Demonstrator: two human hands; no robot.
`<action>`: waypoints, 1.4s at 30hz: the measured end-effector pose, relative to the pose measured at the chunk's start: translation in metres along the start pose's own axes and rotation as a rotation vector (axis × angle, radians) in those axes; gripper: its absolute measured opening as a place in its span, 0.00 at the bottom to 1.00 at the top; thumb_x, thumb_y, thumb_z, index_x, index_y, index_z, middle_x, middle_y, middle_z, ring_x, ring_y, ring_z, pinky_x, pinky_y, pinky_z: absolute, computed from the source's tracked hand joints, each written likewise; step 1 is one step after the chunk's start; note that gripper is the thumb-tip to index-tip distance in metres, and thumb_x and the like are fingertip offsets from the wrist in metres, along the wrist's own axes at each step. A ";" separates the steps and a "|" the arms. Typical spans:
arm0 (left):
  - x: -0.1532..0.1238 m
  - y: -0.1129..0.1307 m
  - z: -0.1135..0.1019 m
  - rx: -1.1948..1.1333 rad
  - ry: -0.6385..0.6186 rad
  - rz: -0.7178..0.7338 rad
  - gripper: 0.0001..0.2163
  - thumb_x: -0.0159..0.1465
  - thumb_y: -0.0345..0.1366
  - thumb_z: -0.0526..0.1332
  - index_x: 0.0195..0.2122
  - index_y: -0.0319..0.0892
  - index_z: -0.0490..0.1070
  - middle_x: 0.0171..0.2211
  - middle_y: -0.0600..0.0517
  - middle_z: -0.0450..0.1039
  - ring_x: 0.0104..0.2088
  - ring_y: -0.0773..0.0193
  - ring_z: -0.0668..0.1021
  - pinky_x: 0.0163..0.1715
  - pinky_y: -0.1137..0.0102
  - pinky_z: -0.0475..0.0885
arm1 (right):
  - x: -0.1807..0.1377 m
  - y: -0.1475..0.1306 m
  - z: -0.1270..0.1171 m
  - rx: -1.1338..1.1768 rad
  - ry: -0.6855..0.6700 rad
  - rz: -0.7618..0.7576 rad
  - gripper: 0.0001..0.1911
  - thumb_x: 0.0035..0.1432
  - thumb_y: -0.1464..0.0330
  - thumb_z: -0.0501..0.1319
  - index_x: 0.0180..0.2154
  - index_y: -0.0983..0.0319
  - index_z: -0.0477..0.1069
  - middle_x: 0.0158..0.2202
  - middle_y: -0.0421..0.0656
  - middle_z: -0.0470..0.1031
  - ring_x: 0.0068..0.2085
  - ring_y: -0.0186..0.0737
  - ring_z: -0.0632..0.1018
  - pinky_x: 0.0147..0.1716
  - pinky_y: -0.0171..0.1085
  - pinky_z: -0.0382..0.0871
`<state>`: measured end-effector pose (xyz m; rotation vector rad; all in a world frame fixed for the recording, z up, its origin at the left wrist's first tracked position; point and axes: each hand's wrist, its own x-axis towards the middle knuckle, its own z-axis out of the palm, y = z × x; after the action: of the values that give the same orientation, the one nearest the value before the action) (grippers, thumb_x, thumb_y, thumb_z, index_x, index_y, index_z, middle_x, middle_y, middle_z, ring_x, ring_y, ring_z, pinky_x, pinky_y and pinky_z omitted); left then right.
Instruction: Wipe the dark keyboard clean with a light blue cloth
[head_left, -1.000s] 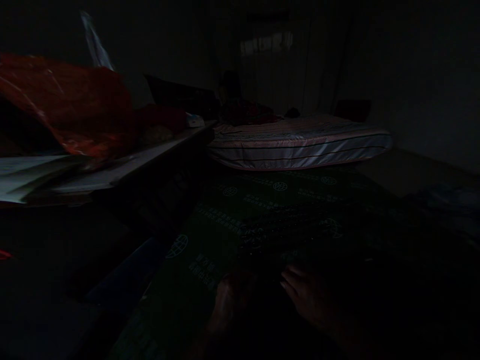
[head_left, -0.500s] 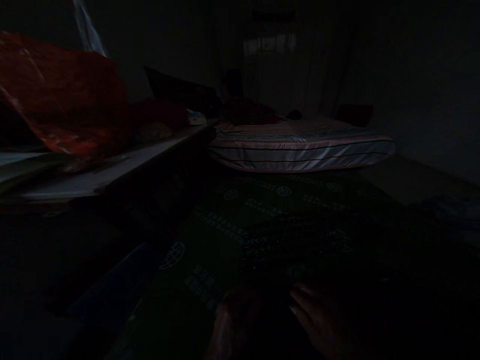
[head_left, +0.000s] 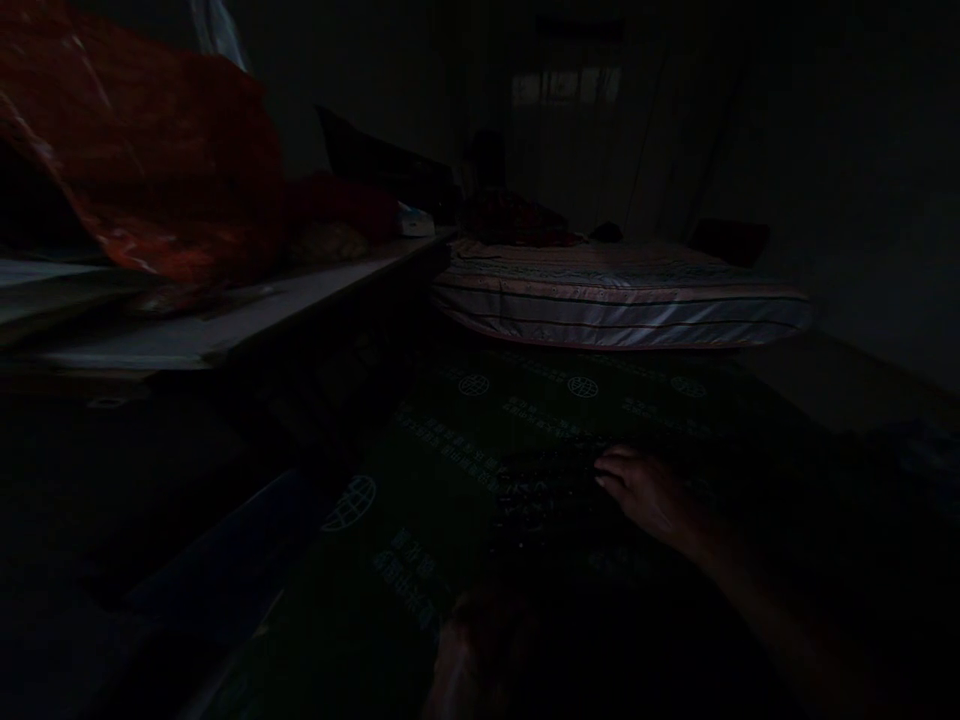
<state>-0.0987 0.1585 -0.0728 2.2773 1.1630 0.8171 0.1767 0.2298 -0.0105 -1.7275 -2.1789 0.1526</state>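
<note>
The scene is very dark. A black speckled cloth [head_left: 536, 495] lies in folds on a green printed sheet [head_left: 420, 470]. Over the cloth's far right part reaches my right hand [head_left: 641, 490], its fingers drawn together on the fabric. Nearer to me, at the bottom, my left hand [head_left: 465, 645] is low over the sheet by the cloth's near side. Shadow hides its fingers and anything they may hold.
A mattress with a striped cover [head_left: 615, 300] lies beyond the sheet. At left, a table [head_left: 300, 305] bears a big orange-red plastic bag [head_left: 172, 160] and a small box [head_left: 416, 221]. A dark blue flat object [head_left: 225, 550] is below the table. Pale walls stand around.
My right hand has moved forward from the near side onto the far part of the cloth. My left hand stays about where it was. The view has shifted slightly.
</note>
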 end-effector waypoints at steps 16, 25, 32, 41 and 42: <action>0.001 0.010 -0.009 -0.030 -0.035 0.015 0.14 0.66 0.41 0.58 0.50 0.41 0.68 0.49 0.46 0.70 0.44 0.60 0.75 0.43 0.60 0.75 | 0.103 0.030 0.046 -0.201 -0.280 -0.010 0.14 0.58 0.71 0.59 0.46 0.61 0.75 0.49 0.46 0.75 0.50 0.41 0.74 0.47 0.35 0.64; 0.002 0.012 -0.010 -0.024 -0.035 0.018 0.13 0.66 0.41 0.57 0.48 0.41 0.69 0.47 0.46 0.71 0.41 0.62 0.76 0.41 0.62 0.75 | 0.108 0.026 0.045 -0.217 -0.307 -0.052 0.09 0.57 0.73 0.58 0.36 0.60 0.77 0.42 0.45 0.76 0.44 0.40 0.76 0.41 0.35 0.65; 0.003 0.012 -0.007 -0.009 -0.014 0.010 0.14 0.66 0.42 0.57 0.48 0.41 0.69 0.47 0.46 0.71 0.41 0.62 0.76 0.41 0.62 0.75 | 0.106 0.018 0.035 -0.207 -0.253 -0.062 0.08 0.58 0.75 0.57 0.33 0.63 0.76 0.40 0.46 0.75 0.41 0.39 0.75 0.38 0.34 0.64; 0.008 0.018 -0.002 0.007 0.010 0.000 0.12 0.66 0.38 0.53 0.36 0.43 0.76 0.32 0.49 0.78 0.33 0.63 0.78 0.35 0.67 0.75 | 0.015 -0.004 0.004 0.064 -0.132 -0.143 0.07 0.58 0.75 0.58 0.35 0.63 0.75 0.42 0.46 0.75 0.44 0.39 0.75 0.46 0.36 0.66; 0.009 0.019 -0.002 0.015 0.027 0.012 0.12 0.66 0.38 0.54 0.35 0.43 0.76 0.32 0.49 0.78 0.33 0.63 0.78 0.34 0.67 0.75 | -0.003 -0.008 0.003 0.119 -0.114 -0.150 0.07 0.58 0.75 0.58 0.36 0.62 0.75 0.42 0.45 0.75 0.44 0.39 0.75 0.46 0.36 0.67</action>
<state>-0.0855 0.1562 -0.0567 2.2945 1.1724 0.8494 0.1691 0.2258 -0.0114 -1.5186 -2.3201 0.3423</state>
